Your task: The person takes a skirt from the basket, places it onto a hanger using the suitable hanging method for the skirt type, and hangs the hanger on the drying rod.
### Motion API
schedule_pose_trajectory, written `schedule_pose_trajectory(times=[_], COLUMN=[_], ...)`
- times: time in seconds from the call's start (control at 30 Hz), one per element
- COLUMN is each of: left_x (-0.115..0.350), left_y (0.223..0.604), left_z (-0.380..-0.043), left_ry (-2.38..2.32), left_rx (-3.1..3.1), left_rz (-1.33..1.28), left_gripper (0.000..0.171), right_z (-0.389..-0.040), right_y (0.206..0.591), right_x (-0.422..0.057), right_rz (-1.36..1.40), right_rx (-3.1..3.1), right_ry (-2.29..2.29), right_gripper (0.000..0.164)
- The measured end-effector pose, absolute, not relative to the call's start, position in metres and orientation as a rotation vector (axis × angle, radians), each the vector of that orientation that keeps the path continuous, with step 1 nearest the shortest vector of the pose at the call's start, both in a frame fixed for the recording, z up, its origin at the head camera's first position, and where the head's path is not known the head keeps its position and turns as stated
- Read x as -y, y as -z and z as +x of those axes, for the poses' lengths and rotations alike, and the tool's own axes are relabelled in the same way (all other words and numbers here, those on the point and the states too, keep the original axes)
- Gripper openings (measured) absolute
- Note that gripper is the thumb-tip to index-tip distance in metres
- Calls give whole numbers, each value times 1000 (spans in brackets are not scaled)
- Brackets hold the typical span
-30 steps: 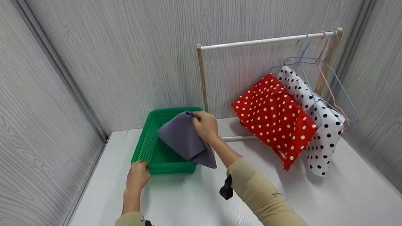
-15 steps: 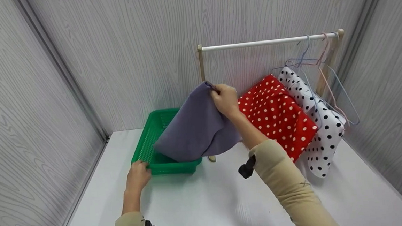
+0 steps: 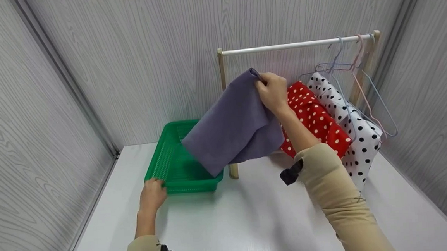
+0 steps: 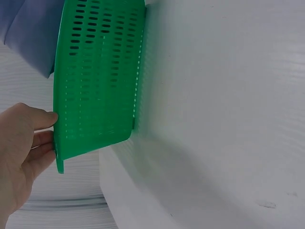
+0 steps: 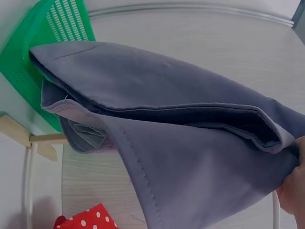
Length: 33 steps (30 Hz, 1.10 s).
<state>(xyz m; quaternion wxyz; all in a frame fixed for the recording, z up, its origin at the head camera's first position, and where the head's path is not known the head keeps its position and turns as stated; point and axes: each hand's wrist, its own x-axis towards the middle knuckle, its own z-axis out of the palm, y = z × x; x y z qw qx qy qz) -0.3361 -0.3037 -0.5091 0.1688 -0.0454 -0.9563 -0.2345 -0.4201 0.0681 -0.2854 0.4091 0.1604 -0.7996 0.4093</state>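
Observation:
A folded purple-grey cloth garment [image 3: 235, 121] hangs from my right hand [image 3: 274, 92], which pinches it by its upper corner. Its lower end is above the right side of a green plastic basket [image 3: 157, 160]. In the right wrist view the cloth [image 5: 190, 81] shows a stitched hem and open folds, with only part of the right hand [image 5: 290, 183] at the edge. My left hand [image 3: 152, 194] grips the basket's front left corner. In the left wrist view the thumb and fingers of that hand [image 4: 21, 148] pinch the rim of the basket [image 4: 95, 86].
Behind and to the right stands a rack with a white rail [image 3: 281, 47] and wooden posts. Blue and pink hangers [image 3: 359, 63] are bunched at its right end. A red dotted cloth [image 3: 312, 116] and a white black-dotted cloth [image 3: 364, 140] hang there.
My right hand has lifted the purple-grey cloth up and to the right, mostly out of the basket. The left hand has kept its place on the basket's corner.

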Motion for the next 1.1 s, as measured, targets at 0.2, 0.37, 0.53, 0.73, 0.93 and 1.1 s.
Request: schedule_pose_trajectory(times=[0.2,0.37,0.53,0.73,0.93,1.1], left_x=[304,308,310,311,312,312], left_y=[510,511,513,514,516,516], left_z=[-338,-337,-336,-336,-335,-336], left_ry=[670,663,628,626,624,609], left_rx=[2723,2713,2686,2670,2668,2653], left_rz=[-128,-111,-99,-116,-126,-140], left_gripper=[20,20,18,17,17,18], right_z=[-419,-420,-422,-425,-426,-427], right_y=[277,275,283,302,314,315], right_x=[-84,-94,-102,-111,-118,-124], right_rz=[392,412,457,492,422,296], right_rx=[1992,1963,1988,2027,2027,2018], right_ry=[-998,-948,-877,-623,-482,-498], right_gripper=[17,15,14,12,15,16])
